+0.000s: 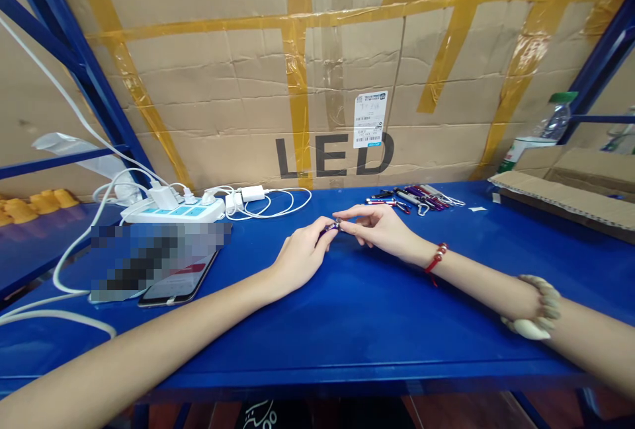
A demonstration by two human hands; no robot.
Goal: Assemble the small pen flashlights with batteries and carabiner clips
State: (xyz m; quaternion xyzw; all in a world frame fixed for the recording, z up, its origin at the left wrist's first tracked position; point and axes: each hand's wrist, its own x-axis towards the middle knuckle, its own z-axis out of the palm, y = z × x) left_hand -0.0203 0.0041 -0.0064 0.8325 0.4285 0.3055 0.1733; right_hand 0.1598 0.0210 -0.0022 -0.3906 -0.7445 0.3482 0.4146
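Above the middle of the blue table, my left hand (302, 252) is closed round a slim purple metal tube (329, 227), most of it hidden by the fingers. The thumb and fingertips of my right hand (380, 229) pinch the small silver end of that tube. Both hands meet there, the right coming in from the side. Behind my right hand lies a pile of slim metal tubes (430, 196) in purple, red, blue, grey and black, several with silver carabiner clips.
At left stand a white power strip (198, 211) with chargers and cables, and a phone (181, 283) beside a blurred-out patch. An open cardboard box (565, 201) and a green-capped bottle (558, 118) are at right. A large taped carton (223, 98) closes off the back.
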